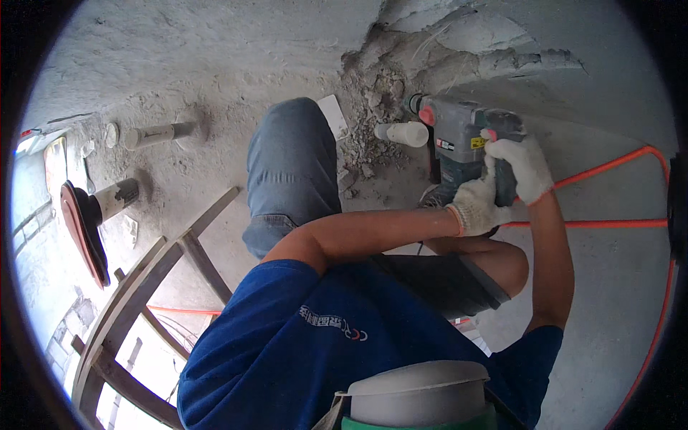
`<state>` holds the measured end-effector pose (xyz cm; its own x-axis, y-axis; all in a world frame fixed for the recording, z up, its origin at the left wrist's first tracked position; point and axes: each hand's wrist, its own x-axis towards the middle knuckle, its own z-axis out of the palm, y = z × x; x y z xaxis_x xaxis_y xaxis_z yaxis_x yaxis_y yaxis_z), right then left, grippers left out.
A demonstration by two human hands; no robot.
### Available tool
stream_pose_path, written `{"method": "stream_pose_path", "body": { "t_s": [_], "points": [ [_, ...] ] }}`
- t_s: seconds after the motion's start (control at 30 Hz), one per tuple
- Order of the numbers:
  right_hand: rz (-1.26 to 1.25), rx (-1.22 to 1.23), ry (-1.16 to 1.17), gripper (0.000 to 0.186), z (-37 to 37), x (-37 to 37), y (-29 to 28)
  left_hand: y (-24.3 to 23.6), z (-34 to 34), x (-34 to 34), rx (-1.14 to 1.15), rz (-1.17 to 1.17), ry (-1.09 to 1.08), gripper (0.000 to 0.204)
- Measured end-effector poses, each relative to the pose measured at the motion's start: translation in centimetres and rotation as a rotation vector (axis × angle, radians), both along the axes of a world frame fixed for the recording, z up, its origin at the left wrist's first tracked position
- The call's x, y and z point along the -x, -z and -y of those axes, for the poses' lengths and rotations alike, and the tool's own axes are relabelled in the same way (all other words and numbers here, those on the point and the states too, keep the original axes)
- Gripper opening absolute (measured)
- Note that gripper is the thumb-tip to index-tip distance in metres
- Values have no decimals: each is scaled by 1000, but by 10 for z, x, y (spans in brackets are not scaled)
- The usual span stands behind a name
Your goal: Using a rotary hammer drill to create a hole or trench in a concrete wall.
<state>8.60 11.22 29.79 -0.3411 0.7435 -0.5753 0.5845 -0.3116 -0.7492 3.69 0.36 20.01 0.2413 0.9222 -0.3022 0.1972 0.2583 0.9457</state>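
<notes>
A dark grey-green rotary hammer drill [459, 147] with a red knob lies sideways near the wall, its front end toward the rubble on the left. My right hand [523, 168], in a white knit glove, is wrapped round its rear handle. My left hand [478, 206], gloved the same way, reaches across my body and grips the lower part of the tool. Broken concrete rubble [373, 97] is heaped at the foot of the chipped wall [480, 36]. The drill's bit is hidden from this view. Beside its front stands a short white pipe [410, 134].
An orange cable [602, 223] loops along the right side. Further pipes [154, 135] stick up from the floor at left, near a brown disc-shaped piece [84, 233]. A wooden ladder-like frame [136, 294] stands at lower left. A white flat piece [332, 116] lies by my knee.
</notes>
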Motion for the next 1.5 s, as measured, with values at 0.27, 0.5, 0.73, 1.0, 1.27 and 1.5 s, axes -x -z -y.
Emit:
{"method": "stream_pose_path", "body": {
  "t_s": [0.27,0.5,0.73,1.0,1.27,1.5],
  "points": [
    [99,-68,-213,22,-36,40,-6,-9,-32,17,-15,31,-136,132],
    [254,-167,-460,28,-83,62,14,-1,-71,28,-24,111,-345,96],
    [264,-409,-936,31,-108,128,29,3,-88,61,-90,336,-636,69],
    [138,-59,4,24,-34,15,47,26,-26,9,49,-20,-141,80],
    [-5,146,152,34,-6,-40,21,15,-4,-27,-18,5,-27,111],
    [-69,60,-26,24,-11,-8,-19,-13,-10,-17,-190,-61,-226,110]
  ]
}}
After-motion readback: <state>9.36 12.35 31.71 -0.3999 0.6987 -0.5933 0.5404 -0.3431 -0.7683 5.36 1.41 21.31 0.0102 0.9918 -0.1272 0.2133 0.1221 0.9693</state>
